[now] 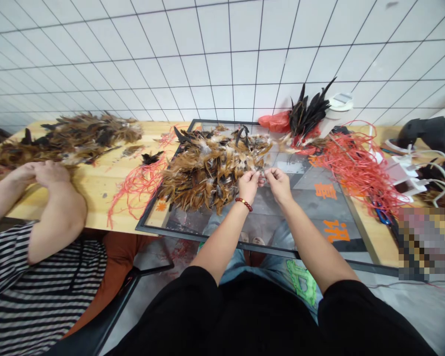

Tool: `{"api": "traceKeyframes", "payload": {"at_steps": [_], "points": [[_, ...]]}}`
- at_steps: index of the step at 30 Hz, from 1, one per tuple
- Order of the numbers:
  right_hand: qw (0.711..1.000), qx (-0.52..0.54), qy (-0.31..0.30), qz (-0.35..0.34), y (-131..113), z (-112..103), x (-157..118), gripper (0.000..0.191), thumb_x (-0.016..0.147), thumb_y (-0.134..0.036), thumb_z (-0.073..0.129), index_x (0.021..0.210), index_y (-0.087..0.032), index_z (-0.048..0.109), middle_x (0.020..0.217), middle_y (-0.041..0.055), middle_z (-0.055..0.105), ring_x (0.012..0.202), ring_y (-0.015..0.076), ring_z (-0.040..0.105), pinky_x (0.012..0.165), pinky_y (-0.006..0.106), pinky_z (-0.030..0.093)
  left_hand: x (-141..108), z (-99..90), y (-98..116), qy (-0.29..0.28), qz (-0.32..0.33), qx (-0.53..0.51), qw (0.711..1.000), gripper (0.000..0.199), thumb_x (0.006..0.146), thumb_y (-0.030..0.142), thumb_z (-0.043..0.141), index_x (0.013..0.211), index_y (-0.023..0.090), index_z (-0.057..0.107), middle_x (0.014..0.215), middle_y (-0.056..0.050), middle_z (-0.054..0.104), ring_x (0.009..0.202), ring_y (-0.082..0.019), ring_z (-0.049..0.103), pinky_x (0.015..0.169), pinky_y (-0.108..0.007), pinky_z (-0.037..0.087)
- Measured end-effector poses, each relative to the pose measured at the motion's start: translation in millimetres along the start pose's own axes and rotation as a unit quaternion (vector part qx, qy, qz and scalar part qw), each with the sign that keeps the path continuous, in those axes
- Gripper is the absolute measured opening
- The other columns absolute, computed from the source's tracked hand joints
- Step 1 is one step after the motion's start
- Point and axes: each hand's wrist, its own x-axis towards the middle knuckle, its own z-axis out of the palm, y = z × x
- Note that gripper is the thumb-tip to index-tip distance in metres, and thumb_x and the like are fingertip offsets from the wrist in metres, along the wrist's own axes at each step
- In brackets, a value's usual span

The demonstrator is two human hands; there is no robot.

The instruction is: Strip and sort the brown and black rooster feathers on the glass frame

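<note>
Close together over a glass panel in a black frame (259,217), my left hand (248,185) and my right hand (279,184) meet with fingers pinched. What they pinch is too small to make out; a wispy bit shows between the fingertips. A beaded bracelet circles my left wrist. Beside my left hand spreads a large pile of brown feathers (207,170), with some black and pale ones among them. Beyond my right hand, a bunch of black feathers (308,111) stands upright against a red plastic bag (276,121).
Tangled red string (363,163) lies at right, with more red string (139,185) at left. White cables, a power strip (404,173) and blue-handled scissors (382,213) sit on the right. At left, another person's hands (46,174) rest near more feathers (70,136). A tiled wall backs the table.
</note>
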Motion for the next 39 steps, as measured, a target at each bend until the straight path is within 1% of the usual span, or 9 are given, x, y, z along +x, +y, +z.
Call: {"api": "traceKeyframes", "payload": {"at_steps": [3, 9, 16, 21, 24, 29, 31, 36, 39], "points": [[1.000, -0.003, -0.005, -0.004, 3.2, 0.5, -0.8, 0.036, 0.072, -0.054, 0.072, 0.075, -0.020, 0.060, 0.067, -0.0025, 0.060, 0.061, 0.0102, 0.050, 0.060, 0.024, 0.042, 1.0, -1.1, -1.3, -0.001, 0.005, 0.000, 1.000, 0.011, 0.083, 0.017, 0.068, 0.074, 0.013, 0.066, 0.064, 0.001, 0.065, 0.060, -0.009, 0.062, 0.065, -0.023, 0.053], [1.000, -0.002, -0.013, -0.006, 7.8, -0.8, -0.3, 0.031, 0.072, -0.049, 0.073, 0.075, -0.020, 0.061, 0.065, -0.0035, 0.060, 0.060, 0.0102, 0.052, 0.059, 0.024, 0.043, -0.9, -0.9, 1.2, -0.020, 0.001, -0.008, 1.000, 0.014, 0.077, 0.020, 0.075, 0.069, 0.012, 0.066, 0.053, 0.004, 0.059, 0.049, -0.006, 0.055, 0.054, -0.019, 0.048], [1.000, 0.015, -0.011, -0.008, 7.9, -1.9, 0.8, 0.035, 0.069, -0.052, 0.076, 0.074, -0.021, 0.061, 0.063, -0.0036, 0.061, 0.060, 0.0112, 0.054, 0.058, 0.024, 0.045, -1.7, -1.6, 2.3, -0.033, 0.001, -0.001, 0.999, 0.018, 0.078, 0.020, 0.074, 0.065, 0.011, 0.064, 0.055, 0.003, 0.060, 0.047, -0.005, 0.054, 0.051, -0.018, 0.047], [0.999, 0.028, -0.021, -0.010, 7.7, -2.9, 0.8, 0.033, 0.071, -0.052, 0.074, 0.076, -0.021, 0.062, 0.065, -0.0032, 0.061, 0.064, 0.0119, 0.057, 0.064, 0.026, 0.048, -1.5, -2.8, 1.0, -0.037, -0.001, 0.012, 0.999, 0.014, 0.081, 0.019, 0.070, 0.070, 0.012, 0.067, 0.059, 0.002, 0.064, 0.049, -0.005, 0.058, 0.053, -0.017, 0.049], [0.999, 0.034, -0.010, -0.008, 7.1, -3.2, 0.9, 0.033, 0.070, -0.051, 0.075, 0.077, -0.021, 0.062, 0.066, -0.0030, 0.061, 0.065, 0.0122, 0.057, 0.066, 0.027, 0.048, -0.8, -3.4, -0.4, -0.052, 0.000, 0.021, 0.998, 0.014, 0.080, 0.022, 0.072, 0.072, 0.012, 0.068, 0.062, 0.000, 0.067, 0.051, -0.006, 0.059, 0.053, -0.018, 0.050], [0.999, 0.033, -0.008, 0.001, 6.6, -3.5, 1.3, 0.037, 0.069, -0.053, 0.075, 0.078, -0.021, 0.061, 0.065, -0.0037, 0.059, 0.061, 0.0117, 0.054, 0.062, 0.026, 0.046, -0.2, -4.0, -1.5, -0.071, 0.013, 0.046, 0.996, 0.022, 0.075, 0.030, 0.077, 0.068, 0.012, 0.067, 0.062, 0.000, 0.067, 0.052, -0.006, 0.058, 0.053, -0.018, 0.050], [1.000, 0.030, -0.008, -0.004, 6.5, -3.6, 1.7, 0.037, 0.069, -0.054, 0.074, 0.079, -0.020, 0.062, 0.065, -0.0041, 0.059, 0.060, 0.0109, 0.053, 0.062, 0.026, 0.045, -0.9, -4.1, -0.6, -0.072, 0.011, 0.049, 0.996, 0.022, 0.076, 0.029, 0.077, 0.068, 0.012, 0.065, 0.060, 0.000, 0.066, 0.052, -0.005, 0.057, 0.053, -0.018, 0.049], [1.000, 0.025, 0.006, -0.011, 2.1, -3.6, 0.5, 0.034, 0.069, -0.051, 0.075, 0.076, -0.019, 0.064, 0.065, -0.0046, 0.057, 0.060, 0.0095, 0.050, 0.065, 0.026, 0.045, -3.1, -4.4, 2.3, -0.072, 0.003, 0.040, 0.997, 0.016, 0.081, 0.020, 0.070, 0.070, 0.012, 0.063, 0.058, 0.002, 0.062, 0.051, -0.005, 0.057, 0.053, -0.018, 0.048], [0.999, 0.039, -0.007, -0.006, -1.7, -3.5, -1.3, 0.033, 0.070, -0.050, 0.075, 0.078, -0.019, 0.065, 0.065, -0.0043, 0.058, 0.060, 0.0094, 0.050, 0.065, 0.026, 0.046, -2.1, -5.0, 0.9, -0.074, 0.004, 0.041, 0.996, 0.018, 0.085, 0.021, 0.066, 0.070, 0.012, 0.059, 0.059, 0.002, 0.062, 0.050, -0.005, 0.057, 0.053, -0.018, 0.048]]}}
